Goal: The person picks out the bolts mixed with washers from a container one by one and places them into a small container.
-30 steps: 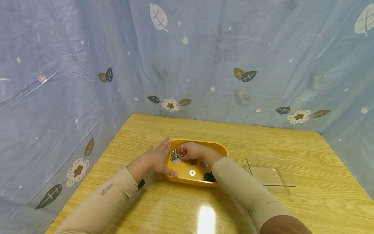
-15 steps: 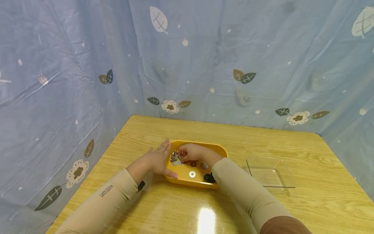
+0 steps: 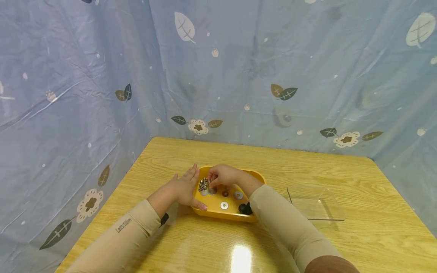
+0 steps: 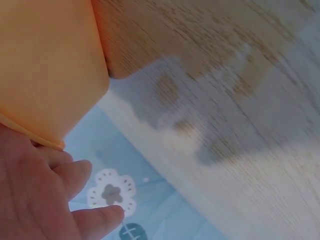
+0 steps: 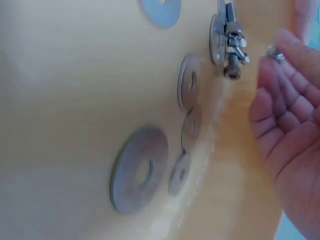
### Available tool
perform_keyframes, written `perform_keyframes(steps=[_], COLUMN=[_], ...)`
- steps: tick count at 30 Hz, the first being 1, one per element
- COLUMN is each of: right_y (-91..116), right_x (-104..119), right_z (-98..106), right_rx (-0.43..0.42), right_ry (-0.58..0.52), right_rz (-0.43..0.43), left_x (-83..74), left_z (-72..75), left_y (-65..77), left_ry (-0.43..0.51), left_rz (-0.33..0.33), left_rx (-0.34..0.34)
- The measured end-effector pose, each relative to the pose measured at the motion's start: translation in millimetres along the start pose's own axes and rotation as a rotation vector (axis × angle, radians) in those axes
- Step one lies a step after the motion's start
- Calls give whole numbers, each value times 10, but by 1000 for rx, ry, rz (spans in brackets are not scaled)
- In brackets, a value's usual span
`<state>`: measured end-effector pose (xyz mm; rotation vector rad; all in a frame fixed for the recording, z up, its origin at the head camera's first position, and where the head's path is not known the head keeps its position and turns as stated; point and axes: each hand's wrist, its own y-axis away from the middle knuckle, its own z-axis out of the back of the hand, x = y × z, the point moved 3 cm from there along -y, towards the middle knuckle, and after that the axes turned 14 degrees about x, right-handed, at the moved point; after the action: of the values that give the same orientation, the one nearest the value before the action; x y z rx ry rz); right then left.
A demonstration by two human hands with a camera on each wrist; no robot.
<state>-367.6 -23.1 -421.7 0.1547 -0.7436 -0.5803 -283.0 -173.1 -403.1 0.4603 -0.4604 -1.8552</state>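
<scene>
**One yellow tray point(image 3: 220, 215), six or more washers point(image 5: 141, 172)**

The left hand point(image 3: 184, 190) lies straight-fingered against the tray's nine o'clock end; the right hand point(image 3: 223, 176), inside at eleven, pinches one small metal fastener point(image 5: 275, 53). Beside it, bolts point(image 3: 202, 185) heap at ten, too tangled to count. One clear piece point(image 3: 324, 209) stands at three. Wood-grain table point(image 3: 362, 182); blue leaf-print curtains point(image 3: 218, 83) at nine and twelve.

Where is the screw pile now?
In the head view, the screw pile lies in the left end of the yellow tray, between the left hand and right hand.
</scene>
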Motion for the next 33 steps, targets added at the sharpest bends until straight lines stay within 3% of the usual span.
perform_keyframes(steps=[14, 25, 33], right_y=[338, 526, 791], right_x=[132, 126, 78], right_z=[231, 296, 381], right_rx=[-60, -108, -116], right_ry=[-71, -53, -76], right_rz=[36, 72, 104], left_x=[14, 19, 24], left_z=[-18, -41, -32], left_y=[-24, -29, -23], left_ry=[-10, 1, -6], left_rz=[11, -1, 0], left_rx=[-19, -19, -24])
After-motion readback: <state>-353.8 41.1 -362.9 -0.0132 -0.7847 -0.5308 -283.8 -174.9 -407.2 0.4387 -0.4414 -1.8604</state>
